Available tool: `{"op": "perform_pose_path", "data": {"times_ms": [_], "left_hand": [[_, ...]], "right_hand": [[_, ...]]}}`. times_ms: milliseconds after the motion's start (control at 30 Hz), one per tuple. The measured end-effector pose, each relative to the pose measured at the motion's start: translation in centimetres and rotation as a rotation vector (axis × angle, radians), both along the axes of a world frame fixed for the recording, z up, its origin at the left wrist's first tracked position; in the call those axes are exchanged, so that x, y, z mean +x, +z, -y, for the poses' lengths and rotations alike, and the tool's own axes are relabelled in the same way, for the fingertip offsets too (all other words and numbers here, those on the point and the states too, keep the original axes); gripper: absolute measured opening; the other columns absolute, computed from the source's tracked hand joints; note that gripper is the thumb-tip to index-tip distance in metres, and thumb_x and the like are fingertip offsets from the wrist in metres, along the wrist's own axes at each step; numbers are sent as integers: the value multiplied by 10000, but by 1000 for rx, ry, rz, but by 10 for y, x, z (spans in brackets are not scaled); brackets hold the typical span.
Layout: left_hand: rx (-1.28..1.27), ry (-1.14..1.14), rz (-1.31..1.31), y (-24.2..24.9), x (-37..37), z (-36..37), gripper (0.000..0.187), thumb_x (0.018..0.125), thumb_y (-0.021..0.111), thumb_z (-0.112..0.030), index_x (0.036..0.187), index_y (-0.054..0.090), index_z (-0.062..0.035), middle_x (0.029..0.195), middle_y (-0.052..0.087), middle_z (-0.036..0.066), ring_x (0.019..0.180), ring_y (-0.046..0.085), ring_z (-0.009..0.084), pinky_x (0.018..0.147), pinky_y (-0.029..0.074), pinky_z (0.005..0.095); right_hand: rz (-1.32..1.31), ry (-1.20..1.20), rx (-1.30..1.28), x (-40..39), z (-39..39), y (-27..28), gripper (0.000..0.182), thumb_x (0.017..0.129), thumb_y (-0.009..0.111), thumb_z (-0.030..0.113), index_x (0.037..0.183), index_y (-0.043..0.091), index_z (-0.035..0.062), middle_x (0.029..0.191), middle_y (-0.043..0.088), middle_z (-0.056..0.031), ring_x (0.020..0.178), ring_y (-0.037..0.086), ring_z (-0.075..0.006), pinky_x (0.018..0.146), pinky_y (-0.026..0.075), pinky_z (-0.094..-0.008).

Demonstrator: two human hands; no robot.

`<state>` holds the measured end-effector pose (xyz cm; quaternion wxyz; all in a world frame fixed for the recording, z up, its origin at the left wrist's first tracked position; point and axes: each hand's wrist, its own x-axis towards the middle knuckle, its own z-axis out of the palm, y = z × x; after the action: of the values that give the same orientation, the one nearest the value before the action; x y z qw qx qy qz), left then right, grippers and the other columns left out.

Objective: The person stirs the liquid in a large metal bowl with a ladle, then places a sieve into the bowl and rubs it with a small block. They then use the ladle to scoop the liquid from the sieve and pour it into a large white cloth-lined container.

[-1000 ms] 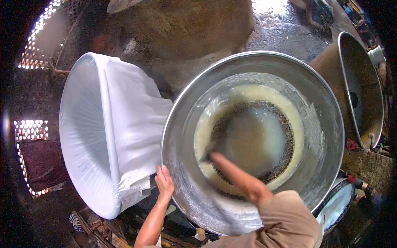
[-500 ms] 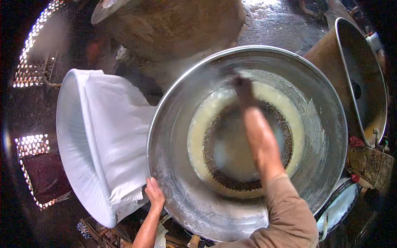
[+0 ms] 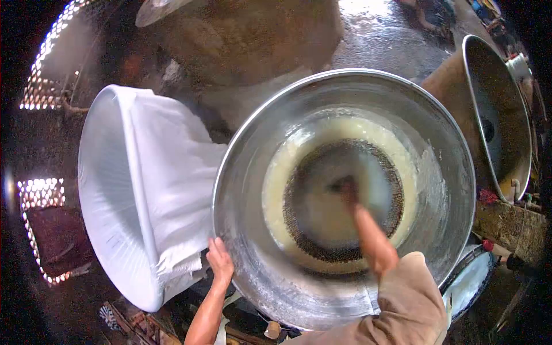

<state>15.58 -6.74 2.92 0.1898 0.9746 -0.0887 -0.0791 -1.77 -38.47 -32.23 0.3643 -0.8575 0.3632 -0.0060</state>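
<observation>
A large round metal basin (image 3: 253,287) fills the middle of the view. Inside it, a dark mesh-like ring (image 3: 290,218) surrounds a cloudy centre, and a pale yellowish band (image 3: 276,195) runs around that ring. My left hand (image 3: 221,260) lies against the basin's left rim, fingers stretched out and resting on the edge. Deep in the basin, near the cloudy centre, is my right hand (image 3: 352,196). Its end is a dark brown blur, and I cannot make out its fingers or whether it holds a tool.
A white cloth (image 3: 172,167) stretched over a wide hoop (image 3: 138,190) leans against the basin's left side. Another deep metal vessel (image 3: 500,115) stands tilted at the right. Below it is a round container (image 3: 471,284) of whitish contents. A big brown rounded form (image 3: 264,40) stands behind.
My right hand has swept from the far side of the basin back toward its centre. My left hand stays at the rim. The view has shifted slightly.
</observation>
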Motion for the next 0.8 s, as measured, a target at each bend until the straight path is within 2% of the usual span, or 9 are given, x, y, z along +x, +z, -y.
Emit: {"op": "perform_pose_path", "data": {"times_ms": [67,133,200,233,267,433,500,600,800], "left_hand": [[19,59,-60,1,-2,2,436,901,343,-319,896,475,97,562,455,251,515,458,394,485,327,428],[-16,-13,19,-6,0,-4,436,900,346,-316,921,476,99,549,445,256,497,451,392,471,324,426],[-31,-22,28,-5,-1,-1,436,900,349,-313,938,476,102,549,440,258,486,444,389,460,315,423],[-52,-32,38,-3,0,1,437,899,351,-310,955,476,104,549,436,260,475,437,386,450,307,421],[-43,-19,-37,1,1,1,450,897,357,-303,964,462,130,543,428,258,466,435,376,436,291,413],[-31,3,-6,-2,0,8,490,892,361,-303,933,444,178,521,392,244,443,414,330,434,277,410],[-30,-3,-33,-4,1,-1,509,889,356,-317,946,443,181,526,392,246,442,412,325,439,275,415],[19,0,-12,-13,0,-13,592,889,329,-363,1019,414,209,702,497,326,626,493,417,577,353,449],[47,6,-47,1,-2,9,577,894,303,-386,1043,429,157,762,513,317,709,492,427,635,365,443]], "right_hand": [[196,-226,541,23,-136,-51,478,736,634,243,1124,489,4,1066,545,-171,1011,495,-295,873,384,-377],[311,32,1842,4,-282,-164,598,767,577,294,1253,344,34,1171,474,-148,1076,450,-285,939,343,-357],[-152,453,1219,75,-211,89,326,777,550,171,1045,492,-5,950,540,-150,823,555,-316,699,492,-380],[-75,-241,1722,72,-241,75,289,780,531,150,1025,499,-1,936,532,-138,817,554,-319,638,512,-396],[-83,-348,1612,93,-235,106,275,788,506,125,1030,483,-5,942,519,-138,817,553,-325,609,521,-408],[292,-825,1608,215,-186,66,154,794,465,72,935,487,12,842,514,-110,702,532,-268,557,509,-409],[300,65,523,233,-98,63,291,722,646,254,792,530,-3,737,539,-120,675,509,-200,556,400,-341],[449,-288,554,241,26,36,251,740,606,238,759,531,-1,695,527,-102,641,502,-197,541,401,-334],[306,-573,-47,119,218,-7,219,777,525,206,695,534,3,612,502,-67,571,488,-192,509,404,-320]]}}
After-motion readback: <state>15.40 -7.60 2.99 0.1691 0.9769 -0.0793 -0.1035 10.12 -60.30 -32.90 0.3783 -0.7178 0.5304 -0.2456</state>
